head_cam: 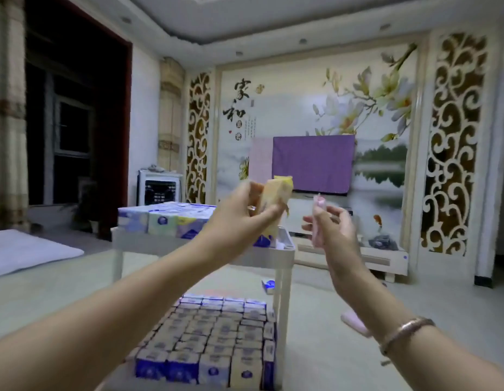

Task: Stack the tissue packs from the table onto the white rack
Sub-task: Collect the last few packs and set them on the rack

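Note:
My left hand grips yellow tissue packs, holding them up above the top tier of the white rack. My right hand pinches a thin pink tissue pack edge-on, just right of the rack. The top tier carries a row of blue, green and yellow packs. The lower tier is filled with several rows of blue and pale packs. The picture is motion-blurred.
One blue pack lies on the floor behind the rack's leg. A pink object lies on the floor at the right. A low TV cabinet and a purple-covered screen stand behind. A white mat lies at left.

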Motion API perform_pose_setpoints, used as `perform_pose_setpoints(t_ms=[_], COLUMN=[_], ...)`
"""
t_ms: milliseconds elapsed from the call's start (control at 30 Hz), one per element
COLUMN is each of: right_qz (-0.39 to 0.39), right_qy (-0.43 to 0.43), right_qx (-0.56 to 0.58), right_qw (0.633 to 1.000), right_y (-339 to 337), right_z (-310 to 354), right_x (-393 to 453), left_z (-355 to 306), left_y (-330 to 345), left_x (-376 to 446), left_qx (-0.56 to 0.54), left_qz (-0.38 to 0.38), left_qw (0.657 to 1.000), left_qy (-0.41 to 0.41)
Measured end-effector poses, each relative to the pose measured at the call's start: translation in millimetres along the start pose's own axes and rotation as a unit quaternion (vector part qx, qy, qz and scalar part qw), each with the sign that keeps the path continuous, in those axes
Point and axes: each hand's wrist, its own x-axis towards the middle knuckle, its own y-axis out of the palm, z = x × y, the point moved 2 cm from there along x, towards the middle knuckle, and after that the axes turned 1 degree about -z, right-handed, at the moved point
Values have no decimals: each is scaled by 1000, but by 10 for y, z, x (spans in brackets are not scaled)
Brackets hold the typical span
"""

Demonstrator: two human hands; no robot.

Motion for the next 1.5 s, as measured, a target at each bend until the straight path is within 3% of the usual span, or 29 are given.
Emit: perform_pose_setpoints(t_ms=[200, 333, 467, 600, 767, 933, 1067, 1233, 1333, 1500], right_qz=[100, 171, 213, 255, 280, 277, 291, 359, 347, 402], right_qy=[-27, 2, 30, 66, 69, 60, 24, -82, -151, -117], right_qx=[-45, -109, -135, -156, -187, -223, -241, -380, -398, -405], right_qw=[994, 979, 967, 952, 939, 933, 925, 849, 836, 813], right_y=[950, 1566, 2142, 2667, 3065, 3221, 3270, 3282, 3286, 3247], right_z=[345, 223, 111, 5, -190, -409, -523, -553, -467, -446], right_x=[358, 677, 987, 1219, 1400, 1482, 1453, 1318, 1290, 1243], left_z=[434, 1148, 1649, 1908, 2061, 2166, 2281, 2284, 2246, 2192], left_y=[-1214, -1751, -1922, -1852, -1702, -1688, -1764, -1746, -1727, -1823], left_x=[249, 403, 492, 626, 853, 839, 811, 722, 675, 605], left_qx=[-46, -38, -190, -282, -213, -229, -203, -199, -197, -252], left_qz=[-138, -201, -211, -199, -151, -100, -140, -83, -92, -16], left_qw=[987, 960, 912, 880, 897, 896, 915, 926, 934, 935], left_qy=[-72, -191, -298, -328, -356, -366, -318, -310, -284, -248])
